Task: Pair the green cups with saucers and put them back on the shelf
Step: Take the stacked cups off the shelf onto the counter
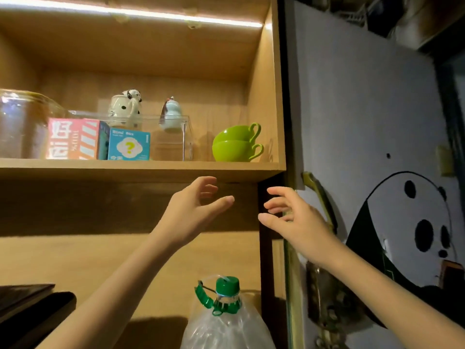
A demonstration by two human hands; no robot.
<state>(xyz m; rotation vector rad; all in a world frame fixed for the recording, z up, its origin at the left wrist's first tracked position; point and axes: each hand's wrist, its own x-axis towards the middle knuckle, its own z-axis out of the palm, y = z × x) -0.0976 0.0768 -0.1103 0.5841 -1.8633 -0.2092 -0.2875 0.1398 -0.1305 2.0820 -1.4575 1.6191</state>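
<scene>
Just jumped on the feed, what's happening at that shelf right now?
A person is reaching up with both bare hands toward a lit wooden shelf. Two green cups sit there, stacked one inside the other at the shelf's right end, handles pointing right. No saucers are visible. The left hand and right hand are open, fingers spread, just below the shelf edge, holding nothing. The cups are untouched.
</scene>
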